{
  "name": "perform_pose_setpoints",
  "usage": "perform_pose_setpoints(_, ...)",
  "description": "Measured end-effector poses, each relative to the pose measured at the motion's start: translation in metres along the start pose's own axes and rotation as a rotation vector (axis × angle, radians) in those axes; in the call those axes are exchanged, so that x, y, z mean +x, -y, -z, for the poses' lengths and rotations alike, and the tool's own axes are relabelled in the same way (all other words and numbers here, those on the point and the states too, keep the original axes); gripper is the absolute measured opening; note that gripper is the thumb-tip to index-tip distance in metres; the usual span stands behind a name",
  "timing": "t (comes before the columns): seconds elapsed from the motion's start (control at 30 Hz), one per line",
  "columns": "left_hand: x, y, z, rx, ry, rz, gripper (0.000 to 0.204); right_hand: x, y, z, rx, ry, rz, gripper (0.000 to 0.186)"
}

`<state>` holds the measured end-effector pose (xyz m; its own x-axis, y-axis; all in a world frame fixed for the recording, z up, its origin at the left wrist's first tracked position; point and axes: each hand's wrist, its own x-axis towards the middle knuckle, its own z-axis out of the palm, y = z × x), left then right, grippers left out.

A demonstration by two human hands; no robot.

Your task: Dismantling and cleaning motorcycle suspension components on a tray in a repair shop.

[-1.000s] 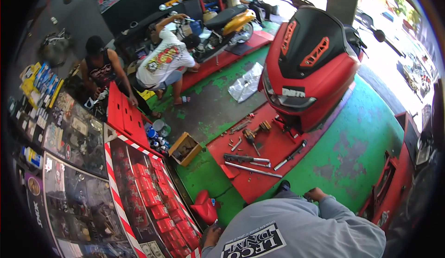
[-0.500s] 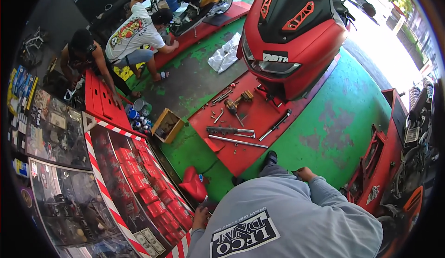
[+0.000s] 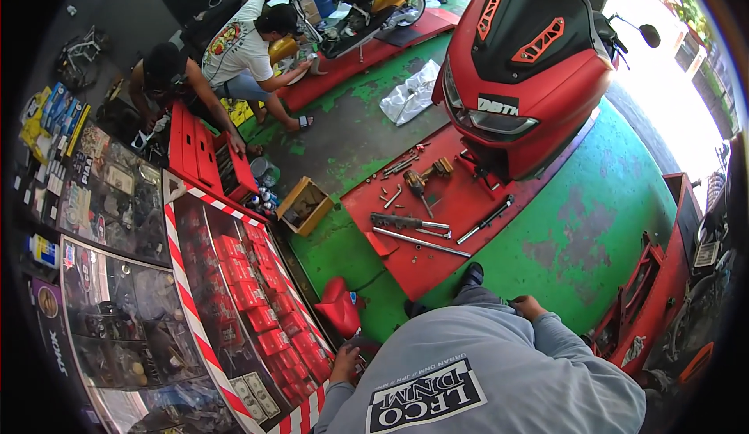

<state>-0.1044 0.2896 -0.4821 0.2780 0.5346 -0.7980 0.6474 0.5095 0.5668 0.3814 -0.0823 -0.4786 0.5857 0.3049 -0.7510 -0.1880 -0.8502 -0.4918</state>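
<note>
My left hand is low beside the red-and-white striped glass case, fingers curled round something dark that I cannot make out. Just beyond it a red plastic jug with a blue label stands on the green floor. My right hand is at my side by my dark trousers, fingers curled; whatever it may hold is hidden. Ahead of my feet a red platform carries a power tool, several wrenches, long metal bars and small parts, below the front of a large red scooter.
A wooden box lies left of the platform. Two co-workers are at a red drawer cabinet and a yellow motorbike. A white plastic sheet lies on the floor. Red metal frames stand at right.
The view has tilted and shifted. A co-worker at the red cabinet has pulled a drawer open; the one in white has lowered a hand to the yellow bike. My hands stay low at my sides.
</note>
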Motion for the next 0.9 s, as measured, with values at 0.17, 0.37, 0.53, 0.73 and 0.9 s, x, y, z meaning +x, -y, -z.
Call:
perform_pose_setpoints(0.17,-0.001,-0.015,-0.003,0.044,-0.028,0.044,0.06,0.019,-0.009,0.001,0.014,-0.009,0.035,0.029)
perform_pose_setpoints(0.37,0.006,0.01,0.002,0.007,-0.006,-0.031,0.057,0.028,0.0,0.003,-0.008,0.006,0.105,0.028)
perform_pose_setpoints(0.53,0.012,0.009,-0.001,-0.04,0.017,-0.049,0.05,0.028,0.002,0.007,-0.014,0.021,0.119,0.03)
perform_pose_setpoints(0.73,0.024,0.017,0.001,-0.105,0.041,-0.058,0.045,0.039,0.006,0.006,0.007,0.043,0.15,0.03)
perform_pose_setpoints(0.9,0.023,0.012,0.001,-0.067,0.028,-0.015,0.044,0.04,0.006,0.004,0.004,0.035,0.184,0.028)
